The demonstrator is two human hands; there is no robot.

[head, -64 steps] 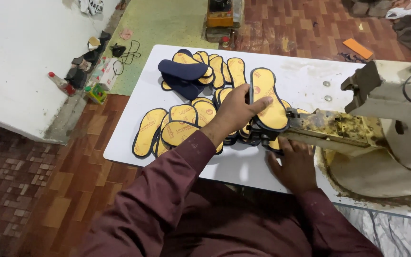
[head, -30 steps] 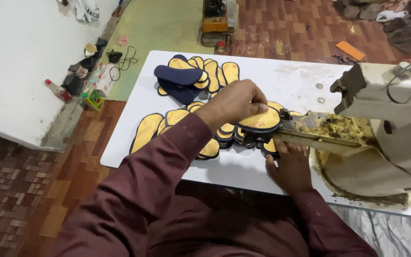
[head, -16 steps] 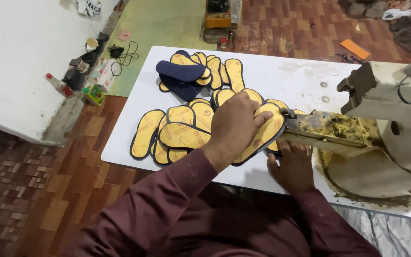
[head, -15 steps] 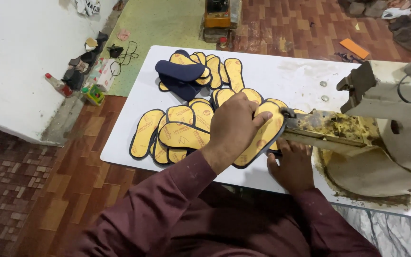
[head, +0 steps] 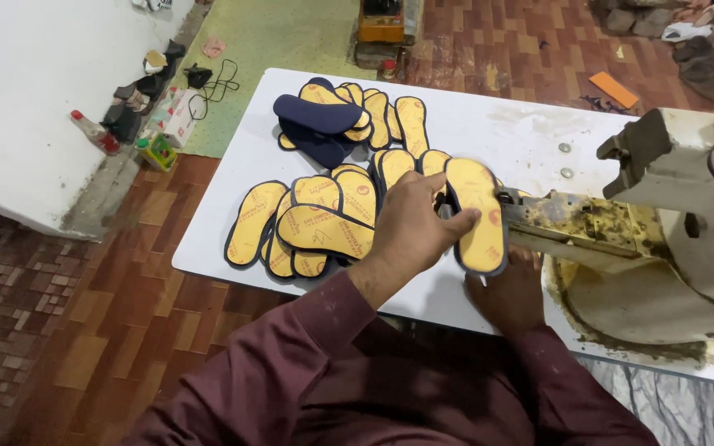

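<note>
Two hands are on the job, and the big difference from half a second ago is that the yellow insole [head: 477, 216] has swung around: it was lying slanted under the left hand [head: 413, 227], and now it stands nearly lengthwise, toe end pointing away from the person, up against the tip of the machine arm [head: 572, 225]. A second before that it was lifted flat across the pile, so it's been turned twice in quick order. My read is that the piece is getting lined up at the machine's nose, with its right edge touching or just beside that grimy, glue-crusted arm, though I can't tell the exact contact. The left hand lies over the insole's left side, fingers spread and pressing on it rather than curled round it. The right hand [head: 507, 289] sits below the insole's heel end, partly tucked under it; I can't tell if it's gripping the edge or just propping it up. The insole itself is a flat foot-shaped piece, yellow on top with a dark navy border all round and a small reddish round mark near the right edge. To the left, a heap of matching insoles [head: 311, 225] overlaps on the white table [head: 506, 128], and farther back is another bunch with a couple of dark blue soles [head: 317, 122] on top.
</note>
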